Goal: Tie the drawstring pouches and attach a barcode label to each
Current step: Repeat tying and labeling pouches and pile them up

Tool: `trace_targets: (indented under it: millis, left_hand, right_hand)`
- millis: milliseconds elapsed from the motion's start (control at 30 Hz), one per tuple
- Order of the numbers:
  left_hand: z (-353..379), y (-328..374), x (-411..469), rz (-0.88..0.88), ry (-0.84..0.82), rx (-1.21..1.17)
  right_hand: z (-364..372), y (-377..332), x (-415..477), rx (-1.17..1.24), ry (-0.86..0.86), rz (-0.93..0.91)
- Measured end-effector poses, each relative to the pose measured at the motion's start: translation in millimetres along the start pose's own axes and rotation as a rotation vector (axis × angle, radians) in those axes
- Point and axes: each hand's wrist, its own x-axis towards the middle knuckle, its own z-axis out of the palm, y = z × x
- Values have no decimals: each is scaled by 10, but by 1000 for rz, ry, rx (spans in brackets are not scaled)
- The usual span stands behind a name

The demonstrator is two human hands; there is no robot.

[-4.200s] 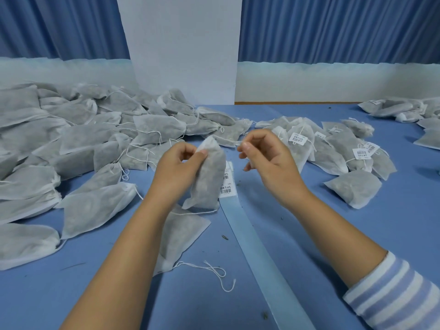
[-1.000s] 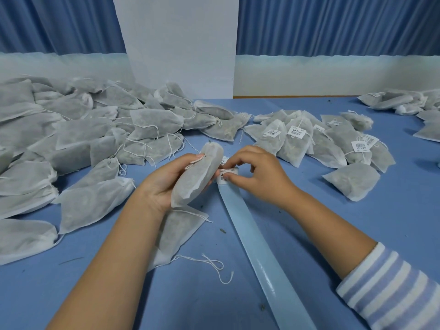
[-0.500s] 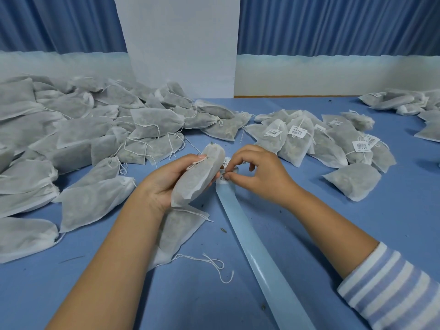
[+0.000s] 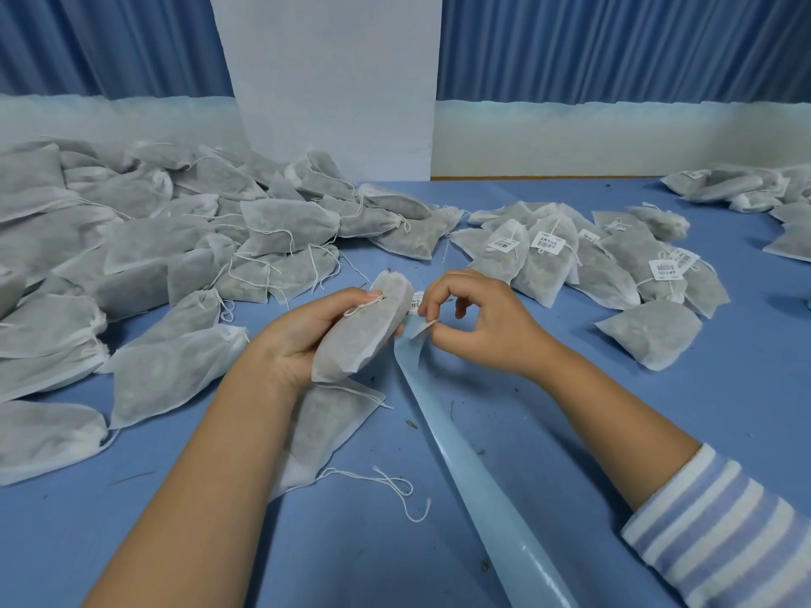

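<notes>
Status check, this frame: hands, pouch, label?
Left hand grips pouch. Right hand pinches label at backing strip's end. Nothing between them.

Looked like a small hand-packing workroom: one broad blue tabletop (image 4: pixel 746 388), grey filled pouches (image 4: pixel 153 239) heaped on the left, barcoded pouches (image 4: pixel 544 261) piled right, a label backing strip (image 4: pixel 471 484), blue curtains (image 4: pixel 614 46) behind.

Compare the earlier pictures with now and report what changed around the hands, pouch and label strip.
The right hand dropped from the top of the pouch to the backing strip and now pinches a label, peeling it up; the strip's end has lifted. The left hand lowered and tilted the pouch, still gripping it. The pouch piles stayed put.
</notes>
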Motion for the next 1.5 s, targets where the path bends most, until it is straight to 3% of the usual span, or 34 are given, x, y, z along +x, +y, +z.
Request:
trace_targets:
  millis: [200,433,667,867,1100,1233,1500]
  left_hand:
    - [-43,8,24,-9,41,55]
    - [-18,28,4,-9,142,362]
    - [105,-10,-21,313,171,643]
    - [140,-54,-31,422,96,720]
    - [132,-67,-16,319,43,779]
    - [117,-65,-25,291,55,769]
    - [50,-21,6,227,258,767]
  right_hand:
    - [-23,-48,5,108,38,42]
    - [-126,-19,61,335,280,142]
    - [-40,-43,79,347,155,258]
    - [12,-76,86,496,146,280]
    - [-49,-22,113,635,319,372]
    - [-69,-24,113,639,302,399]
    - [-88,-75,121,603,322,436]
